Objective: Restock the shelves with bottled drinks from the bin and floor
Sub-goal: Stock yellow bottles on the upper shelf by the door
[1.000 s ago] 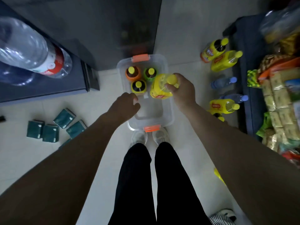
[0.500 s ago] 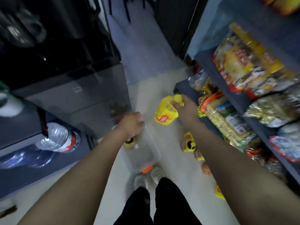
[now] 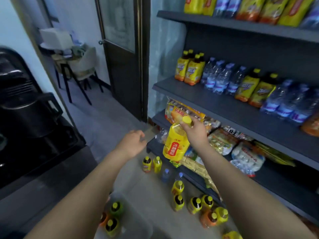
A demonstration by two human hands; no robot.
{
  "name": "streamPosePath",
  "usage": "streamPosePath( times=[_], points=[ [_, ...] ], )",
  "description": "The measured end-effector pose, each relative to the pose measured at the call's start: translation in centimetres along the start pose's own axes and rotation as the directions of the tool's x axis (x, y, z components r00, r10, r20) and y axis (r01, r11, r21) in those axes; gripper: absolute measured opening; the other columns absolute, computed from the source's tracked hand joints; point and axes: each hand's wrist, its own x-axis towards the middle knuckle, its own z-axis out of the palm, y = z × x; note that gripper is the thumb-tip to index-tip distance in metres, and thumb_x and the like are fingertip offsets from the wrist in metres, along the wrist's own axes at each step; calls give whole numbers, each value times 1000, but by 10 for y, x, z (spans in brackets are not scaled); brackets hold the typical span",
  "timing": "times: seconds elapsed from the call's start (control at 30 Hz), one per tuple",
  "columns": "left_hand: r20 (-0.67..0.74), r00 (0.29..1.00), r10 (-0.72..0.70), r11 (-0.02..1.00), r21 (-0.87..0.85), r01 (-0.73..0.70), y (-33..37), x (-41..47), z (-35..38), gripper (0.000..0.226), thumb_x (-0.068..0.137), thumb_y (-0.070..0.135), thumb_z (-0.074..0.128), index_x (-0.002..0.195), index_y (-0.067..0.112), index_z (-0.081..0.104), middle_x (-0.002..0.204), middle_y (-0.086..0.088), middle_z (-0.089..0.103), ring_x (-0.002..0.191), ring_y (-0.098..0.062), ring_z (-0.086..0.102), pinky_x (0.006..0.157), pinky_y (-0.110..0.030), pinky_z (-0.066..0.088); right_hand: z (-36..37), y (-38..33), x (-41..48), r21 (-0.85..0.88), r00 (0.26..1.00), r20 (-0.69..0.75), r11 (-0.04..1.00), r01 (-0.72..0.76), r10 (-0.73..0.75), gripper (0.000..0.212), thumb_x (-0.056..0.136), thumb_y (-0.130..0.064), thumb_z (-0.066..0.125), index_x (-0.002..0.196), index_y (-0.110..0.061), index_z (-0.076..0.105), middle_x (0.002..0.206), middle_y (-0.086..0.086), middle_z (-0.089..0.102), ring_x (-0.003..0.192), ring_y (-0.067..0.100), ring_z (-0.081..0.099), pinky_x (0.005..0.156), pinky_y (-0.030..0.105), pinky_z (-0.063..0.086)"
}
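My right hand [image 3: 196, 132] grips a yellow bottled drink [image 3: 175, 144] by its neck and cap, holding it in the air in front of the lower shelves. My left hand [image 3: 133, 143] hangs beside it with loosely curled fingers and holds nothing. The clear plastic bin [image 3: 138, 223] sits on the floor below, with three bottles [image 3: 112, 217] in it. Several more bottles [image 3: 195, 203] stand on the floor along the shelf base. The grey drinks shelf [image 3: 203, 99] carries yellow bottles [image 3: 189, 69] and water bottles [image 3: 219, 78].
Snack bags [image 3: 222, 140] fill the shelves under the drinks shelf, and more packets line the top shelf. A dark door [image 3: 120, 49] stands left of the shelving, with chairs [image 3: 77, 69] behind. A black counter with an appliance [image 3: 25, 109] borders the left side.
The view has swung up from the bin to the shelves. My right hand has lifted the yellow bottle out of the bin and up toward the shelving. My left hand has left the bin.
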Motion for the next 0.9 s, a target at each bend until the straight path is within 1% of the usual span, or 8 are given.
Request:
streamPosePath(
  times=[0.13,0.3,0.43,0.57,0.63,0.7,0.8,0.9],
  points=[
    [-33,993,114,993,38,-113,46,11,-16,34,94,20,49,124,6,53,130,-15,50,122,-28,48,96,-23,32,-49,-12,15,-1,995,-103,1000,3,-3,37,89,-34,61,111,-4,61,89,3,62,92,25,61,71,26,40],
    [-51,972,230,973,51,-227,104,28,-28,34,95,25,47,124,10,53,129,-10,49,117,-24,50,93,-26,37,-108,-19,33,54,975,-224,999,7,6,44,88,-39,61,117,-6,59,101,7,66,96,24,61,78,31,46],
    [-43,957,288,957,63,-285,153,42,-25,31,95,26,46,122,12,53,129,-8,49,114,-21,50,88,-26,36,-157,-18,44,89,960,-281,996,23,3,45,88,-39,61,118,-5,56,97,4,61,96,23,60,76,29,44],
    [-67,947,314,949,61,-311,202,54,-13,33,95,25,47,124,10,52,131,-8,48,119,-21,48,89,-22,33,-198,-10,56,133,954,-301,990,48,-6,44,88,-33,62,115,1,56,102,21,62,98,33,59,82,40,47],
    [-59,946,318,947,63,-315,226,59,-4,33,95,25,47,124,10,52,132,-9,48,122,-21,46,91,-22,33,-215,-2,64,132,958,-284,989,66,-26,33,87,-35,64,103,-6,59,87,14,62,84,29,60,74,38,48],
    [-61,943,326,944,76,-321,250,65,3,34,95,25,47,125,10,51,132,-9,48,122,-22,47,95,-24,34,-232,7,75,147,958,-286,986,77,-32,29,85,-37,65,97,-11,58,85,9,63,81,26,60,74,38,49],
    [-81,934,348,936,90,-341,280,75,15,34,95,26,48,125,11,52,130,-8,50,120,-22,48,97,-27,35,-254,19,88,180,956,-294,981,75,-19,38,85,-36,66,110,-9,60,90,3,64,86,20,61,78,35,51],
    [-64,930,361,930,103,-354,300,83,28,34,95,27,48,125,11,52,128,-8,50,118,-23,49,96,-28,36,-273,30,98,192,955,-296,977,89,-29,36,85,-35,66,110,-10,60,91,0,63,88,18,61,80,34,52]
  ],
)
